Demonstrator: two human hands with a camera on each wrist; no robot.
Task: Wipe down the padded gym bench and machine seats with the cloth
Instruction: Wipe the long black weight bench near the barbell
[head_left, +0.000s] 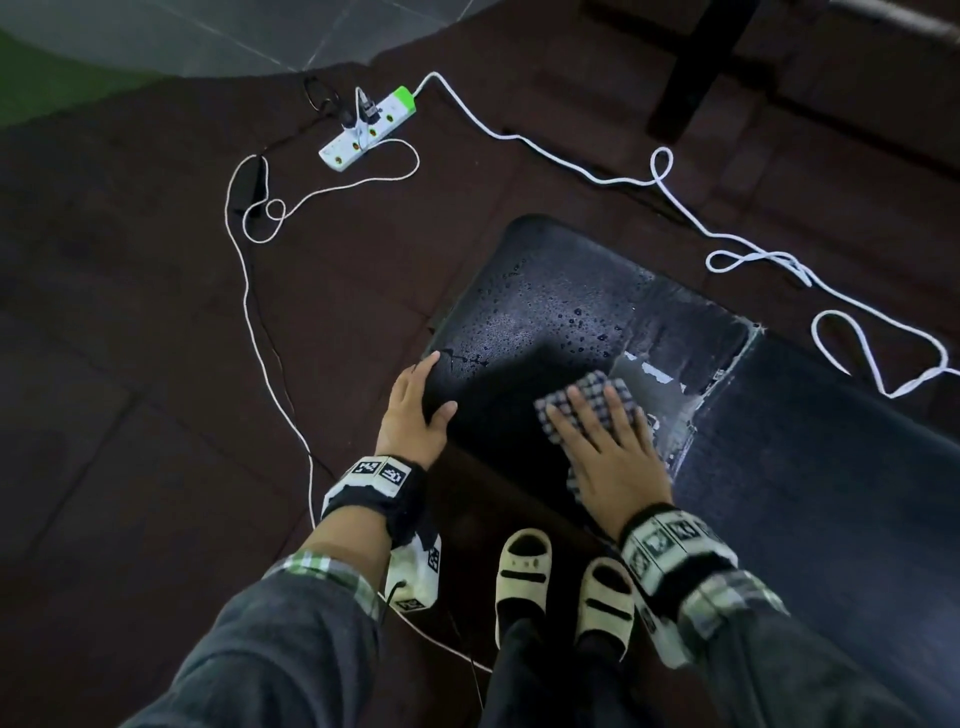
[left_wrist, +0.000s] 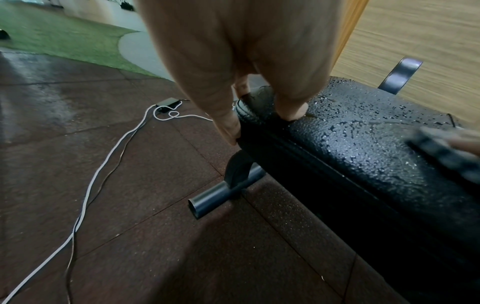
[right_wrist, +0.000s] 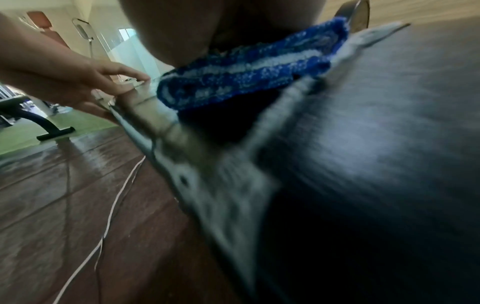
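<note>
Both hands on bench (head_left: 545, 301): cloth (head_left: 592, 400) under right hand (head_left: 608, 447).

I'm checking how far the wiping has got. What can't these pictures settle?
- Pad under the cloth: covered by the cloth and right hand, head view.
- Bench right end: cut off by the frame edge, head view.
- Pad surface: motion blur, right wrist view.
- Left hand palm contact: hidden by its back.

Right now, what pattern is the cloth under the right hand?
The cloth is a blue-and-white check; the checks read best in the head view, the blue in the right wrist view.
</note>
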